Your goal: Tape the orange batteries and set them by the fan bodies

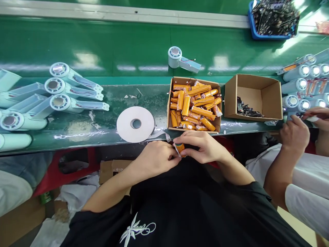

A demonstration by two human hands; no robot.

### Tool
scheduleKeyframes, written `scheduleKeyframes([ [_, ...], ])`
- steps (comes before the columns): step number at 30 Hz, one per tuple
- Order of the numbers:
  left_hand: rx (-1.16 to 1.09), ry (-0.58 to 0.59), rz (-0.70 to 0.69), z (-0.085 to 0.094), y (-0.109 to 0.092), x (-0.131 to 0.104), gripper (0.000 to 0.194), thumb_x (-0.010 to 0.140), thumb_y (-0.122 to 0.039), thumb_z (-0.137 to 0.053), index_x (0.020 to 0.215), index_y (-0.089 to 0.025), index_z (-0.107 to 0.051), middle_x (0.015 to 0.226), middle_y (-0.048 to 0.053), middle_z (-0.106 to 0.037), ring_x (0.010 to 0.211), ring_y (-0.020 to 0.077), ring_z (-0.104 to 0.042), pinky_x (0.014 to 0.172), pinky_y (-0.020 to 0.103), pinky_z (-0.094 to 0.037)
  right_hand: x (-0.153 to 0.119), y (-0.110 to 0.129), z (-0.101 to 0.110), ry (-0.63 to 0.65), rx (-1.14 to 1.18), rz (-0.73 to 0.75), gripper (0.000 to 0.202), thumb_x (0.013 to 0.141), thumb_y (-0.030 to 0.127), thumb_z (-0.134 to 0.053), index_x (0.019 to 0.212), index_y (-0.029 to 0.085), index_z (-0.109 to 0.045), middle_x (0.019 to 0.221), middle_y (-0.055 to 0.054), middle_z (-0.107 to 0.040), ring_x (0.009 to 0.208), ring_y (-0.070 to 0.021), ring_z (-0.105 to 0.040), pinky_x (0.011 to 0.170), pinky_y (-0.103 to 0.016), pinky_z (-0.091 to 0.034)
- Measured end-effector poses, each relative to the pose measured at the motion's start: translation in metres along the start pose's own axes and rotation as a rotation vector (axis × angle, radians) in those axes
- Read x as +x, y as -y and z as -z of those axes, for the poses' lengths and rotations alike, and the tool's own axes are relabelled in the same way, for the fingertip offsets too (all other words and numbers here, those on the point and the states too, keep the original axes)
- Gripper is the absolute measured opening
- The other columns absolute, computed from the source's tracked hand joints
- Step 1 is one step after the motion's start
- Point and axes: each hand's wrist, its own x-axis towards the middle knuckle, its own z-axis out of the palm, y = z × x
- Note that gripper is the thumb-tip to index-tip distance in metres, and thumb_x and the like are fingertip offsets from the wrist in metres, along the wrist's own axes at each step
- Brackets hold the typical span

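An orange wrapped battery (pixel 181 148) is in the fingers of my right hand (pixel 205 146), in front of my chest at the table's edge. My left hand (pixel 157 157) pinches a white strip of tape (pixel 177 150) against the battery's side. Just beyond my hands stands a cardboard box (pixel 194 129) full of similar orange batteries with thin wires. A big roll of white tape (pixel 125 125) lies flat on the green table left of that box, its loose end trailing toward my hands.
Light blue fan housings (pixel 64 90) lie at the left, with another housing (pixel 174 61) beyond the battery box. A second carton (pixel 268 103) holds small circuit boards. A blue basket (pixel 253 27) sits at the back right. At right, a co-worker's hands (pixel 295 133) work beside more housings.
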Motion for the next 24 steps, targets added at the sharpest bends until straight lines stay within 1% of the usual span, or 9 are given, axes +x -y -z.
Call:
scheduleKeyframes([
  [5,-0.414,0.393,0.102,0.014,0.007,0.016,0.035,0.091,-0.039,-0.068,0.064,-0.017,-0.067,0.055,-0.004,-0.049,0.052,0.009,-0.04,0.053,0.027,-0.028,0.002,0.014,0.001,0.018,-0.085,-0.003,0.047,0.096,0.018,-0.069,0.142,0.021,-0.061,0.099,-0.009,-0.077,0.095,-0.0237,-0.073,0.085,-0.039,-0.061],
  [9,-0.49,0.528,0.105,0.041,0.016,0.023,0.03,0.085,-0.046,-0.076,0.09,-0.017,-0.081,0.06,-0.004,-0.054,0.055,0.0091,-0.044,0.05,0.023,-0.029,-0.002,0.022,0.004,-0.077,-0.164,0.035,0.048,0.094,0.016,-0.071,0.141,0.024,-0.063,0.102,-0.009,-0.079,0.093,-0.0248,-0.075,0.089,-0.043,-0.062],
  [12,-0.445,0.299,0.058,0.082,0.023,0.031,0.037,0.087,-0.055,-0.073,0.092,-0.02,-0.083,0.06,0.0,-0.06,0.053,0.0114,-0.048,0.048,0.025,-0.033,0.0,0.016,0.023,-0.541,-0.052,0.008,0.045,0.097,0.024,-0.068,0.141,0.033,-0.063,0.11,-0.006,-0.079,0.097,-0.0258,-0.078,0.086,-0.043,-0.065],
  [14,-0.422,-0.025,-0.018,0.111,0.032,0.05,0.046,0.091,-0.063,-0.065,0.083,-0.021,-0.082,0.053,0.002,-0.055,0.048,0.0124,-0.045,0.046,0.028,-0.034,0.009,0.009,0.047,-0.937,0.024,0.051,0.041,0.1,0.033,-0.065,0.14,0.039,-0.062,0.114,-0.003,-0.078,0.103,-0.0261,-0.078,0.088,-0.043,-0.065],
  [16,-0.319,-0.374,-0.067,0.136,0.046,0.085,0.045,0.094,-0.062,-0.062,0.089,-0.022,-0.081,0.053,0.001,-0.054,0.048,0.0138,-0.045,0.049,0.029,-0.04,0.023,-0.001,0.078,-1.118,0.019,0.085,0.042,0.099,0.038,-0.066,0.14,0.042,-0.061,0.119,-0.001,-0.077,0.114,-0.0269,-0.075,0.097,-0.045,-0.063],
  [18,-0.102,-0.591,-0.09,0.153,0.061,0.131,0.036,0.094,-0.052,-0.063,0.104,-0.022,-0.079,0.068,0.003,-0.066,0.063,0.0171,-0.058,0.063,0.032,-0.051,0.043,-0.015,0.111,-1.088,-0.065,0.027,0.048,0.097,0.041,-0.069,0.143,0.041,-0.057,0.123,-0.003,-0.075,0.124,-0.0283,-0.071,0.104,-0.048,-0.06],
  [19,0.036,-0.607,-0.116,0.158,0.068,0.157,0.033,0.093,-0.046,-0.066,0.11,-0.021,-0.077,0.083,0.005,-0.073,0.078,0.0195,-0.064,0.076,0.035,-0.054,0.053,-0.023,0.126,-1.04,-0.116,-0.022,0.051,0.096,0.043,-0.069,0.145,0.038,-0.055,0.124,-0.004,-0.075,0.125,-0.0287,-0.07,0.104,-0.048,-0.059],
  [22,0.436,-0.426,-0.218,0.165,0.08,0.229,0.037,0.088,-0.037,-0.073,0.12,-0.021,-0.075,0.135,0.009,-0.07,0.129,0.0298,-0.056,0.113,0.046,-0.042,0.083,-0.056,0.166,-0.88,-0.218,-0.13,0.054,0.094,0.047,-0.069,0.143,0.031,-0.055,0.123,-0.008,-0.075,0.117,-0.0272,-0.073,0.099,-0.045,-0.061],
  [24,0.607,-0.304,-0.242,0.165,0.081,0.266,0.045,0.086,-0.038,-0.077,0.129,-0.023,-0.072,0.152,0.008,-0.059,0.146,0.0362,-0.041,0.121,0.053,-0.031,0.098,-0.082,0.185,-0.799,-0.236,-0.17,0.053,0.091,0.047,-0.071,0.138,0.027,-0.058,0.117,-0.008,-0.076,0.107,-0.025,-0.075,0.095,-0.044,-0.062],
])
